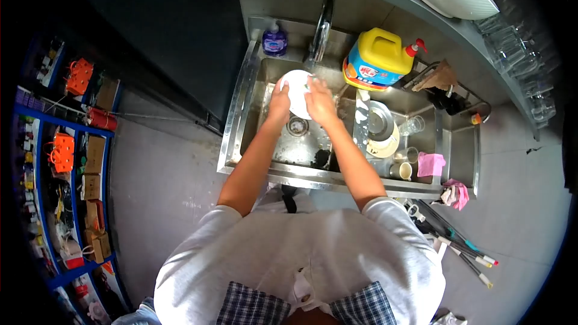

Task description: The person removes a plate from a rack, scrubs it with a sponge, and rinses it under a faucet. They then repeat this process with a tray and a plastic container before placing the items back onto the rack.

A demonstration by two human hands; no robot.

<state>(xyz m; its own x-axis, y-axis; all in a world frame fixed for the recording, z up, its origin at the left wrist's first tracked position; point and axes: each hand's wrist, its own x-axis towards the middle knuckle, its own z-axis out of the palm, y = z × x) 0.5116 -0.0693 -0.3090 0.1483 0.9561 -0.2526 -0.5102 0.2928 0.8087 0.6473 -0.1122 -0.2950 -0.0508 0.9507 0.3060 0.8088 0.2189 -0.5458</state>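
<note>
- Head view: the white plate point(295, 91) is resting between the two hands, over the left basin of the sink point(232, 138), with the drain point(297, 125) lying just nearer the body than the grip.
- A slip is looking possible: if the rim is wet or soapy, the left hold could be sliding off while the right hand is pressing, dropping the plate onto the metal basin and chipping it.
- Lifting it forward could be knocking its edge on the faucet point(322, 27), which is standing just beyond the grip.
- Swinging right could be bumping the detergent jug point(376, 60), or the metal bowl point(379, 120) beyond the divider.
- The left hand point(279, 103) is partly closing on the plate's left rim, its thumb lying toward the face.
- The right hand point(321, 105) is lying loosely open against the right side, fingers reaching over the face; fingertip detail is blurring, so pressure is impossible to tell.
</note>
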